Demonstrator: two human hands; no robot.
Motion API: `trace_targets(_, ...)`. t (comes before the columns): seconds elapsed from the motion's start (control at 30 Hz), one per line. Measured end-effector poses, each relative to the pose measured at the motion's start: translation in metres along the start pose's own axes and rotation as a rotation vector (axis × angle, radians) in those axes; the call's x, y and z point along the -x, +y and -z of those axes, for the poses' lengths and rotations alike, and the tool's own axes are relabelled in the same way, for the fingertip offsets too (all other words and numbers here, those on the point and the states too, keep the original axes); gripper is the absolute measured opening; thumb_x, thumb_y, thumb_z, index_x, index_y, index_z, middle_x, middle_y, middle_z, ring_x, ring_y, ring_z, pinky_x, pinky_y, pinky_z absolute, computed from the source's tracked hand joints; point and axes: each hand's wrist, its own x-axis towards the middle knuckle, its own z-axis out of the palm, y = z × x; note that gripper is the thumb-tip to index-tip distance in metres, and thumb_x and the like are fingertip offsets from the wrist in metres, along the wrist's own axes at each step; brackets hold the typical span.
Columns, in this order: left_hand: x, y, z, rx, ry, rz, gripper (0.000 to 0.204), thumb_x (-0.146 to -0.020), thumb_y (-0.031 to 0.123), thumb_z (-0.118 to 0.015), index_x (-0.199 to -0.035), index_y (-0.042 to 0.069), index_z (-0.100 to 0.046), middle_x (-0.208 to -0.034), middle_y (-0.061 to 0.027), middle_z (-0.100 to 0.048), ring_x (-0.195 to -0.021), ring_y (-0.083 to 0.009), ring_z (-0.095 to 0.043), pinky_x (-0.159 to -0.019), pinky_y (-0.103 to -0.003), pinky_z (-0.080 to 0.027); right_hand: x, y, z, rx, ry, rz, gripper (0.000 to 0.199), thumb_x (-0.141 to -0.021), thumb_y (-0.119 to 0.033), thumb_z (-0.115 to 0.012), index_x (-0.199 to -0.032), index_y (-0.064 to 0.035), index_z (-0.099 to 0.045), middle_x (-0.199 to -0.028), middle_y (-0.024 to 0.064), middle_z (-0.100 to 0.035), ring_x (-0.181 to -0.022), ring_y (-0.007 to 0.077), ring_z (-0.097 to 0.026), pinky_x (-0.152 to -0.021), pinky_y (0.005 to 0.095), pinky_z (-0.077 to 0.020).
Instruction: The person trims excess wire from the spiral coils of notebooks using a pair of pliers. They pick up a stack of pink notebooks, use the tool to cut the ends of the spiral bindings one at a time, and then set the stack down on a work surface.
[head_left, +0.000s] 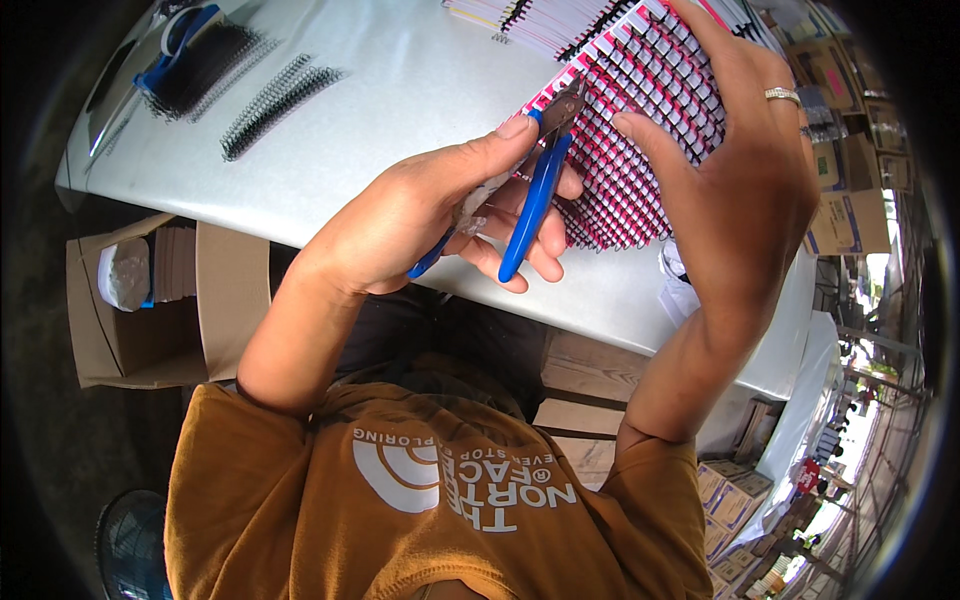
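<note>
Blue-handled wire cutters [540, 190] are in my left hand [420, 205], its thumb along one handle and its fingers about the other. Whitish wrapping shows on one handle. The jaws are at the left edge of a thick stack of spiral-bound notebooks [650, 110], whose dark coils and pink-and-white edges face me. My right hand [750, 150], with a ring on one finger, spans the right side of this stack. Its thumb rests toward the coils, and the fingers reach over the far side, their tips partly out of view.
On the pale table [400, 90], loose black coils [275, 105] lie left, near a darker bundle of coils [205, 70] with a blue tape roll [180, 40]. More bound notebooks [545, 20] lie behind. An open carton [235, 290] stands below left; stacked boxes [850, 215] stand at right.
</note>
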Motion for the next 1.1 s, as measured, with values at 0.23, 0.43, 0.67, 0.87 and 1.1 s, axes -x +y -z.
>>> trace_targets(0.23,0.002,-0.001,-0.009,-0.933,0.444,-0.185,0.049,-0.095,0.045,-0.041,-0.1,-0.003,-0.052,-0.079,-0.0145,-0.061,-0.069,-0.0195,-0.057,-0.066,-0.03,-0.044,0.0,0.0,-0.001,0.015,0.022,0.036,0.072,-0.043,-0.008,-0.083,-0.111,-0.0081,-0.057,-0.098,0.0103,-0.057,-0.09,0.0282,-0.057,-0.076,0.0351,-0.0454)
trace_targets(0.43,0.001,-0.011,0.004,-0.239,0.118,-0.046,0.06,-0.095,0.05,-0.028,-0.114,-0.004,-0.048,-0.091,-0.0192,-0.062,-0.083,-0.0295,-0.063,-0.072,-0.035,-0.049,-0.001,-0.003,-0.001,0.032,0.025,0.048,0.075,-0.041,-0.01,-0.084,-0.111,-0.0082,-0.056,-0.1,0.0102,-0.057,-0.091,0.0283,-0.056,-0.077,0.0354,-0.0448)
trace_targets(0.67,-0.004,-0.02,0.011,-0.084,0.02,-0.064,0.06,-0.095,0.052,-0.025,-0.108,-0.001,-0.05,-0.073,-0.0089,-0.056,-0.074,-0.0236,-0.063,-0.061,-0.031,-0.051,0.001,0.007,-0.006,-0.013,0.008,0.058,0.076,-0.041,-0.01,-0.084,-0.112,-0.0089,-0.055,-0.1,0.0101,-0.057,-0.091,0.0281,-0.056,-0.077,0.0352,-0.0448)
trace_targets(0.87,-0.002,-0.021,0.004,-0.072,0.048,0.016,0.066,-0.094,0.056,-0.022,-0.111,-0.001,-0.051,-0.084,-0.011,-0.062,-0.08,-0.0212,-0.062,-0.074,-0.034,-0.051,0.001,-0.002,-0.003,0.031,0.048,0.08,0.078,-0.041,-0.008,-0.084,-0.113,-0.0079,-0.054,-0.101,0.0108,-0.057,-0.092,0.0291,-0.056,-0.077,0.0355,-0.045)
trace_targets(1.1,-0.004,-0.026,-0.002,-0.795,0.402,-0.165,0.052,-0.095,0.05,-0.034,-0.102,0.001,-0.053,-0.069,-0.0028,-0.052,-0.058,-0.0138,-0.052,-0.055,-0.027,-0.043,0.002,-0.003,-0.005,0.05,0.031,0.076,0.083,-0.04,-0.011,-0.085,-0.116,-0.0069,-0.052,-0.103,0.012,-0.056,-0.095,0.0302,-0.055,-0.08,0.0367,-0.0447)
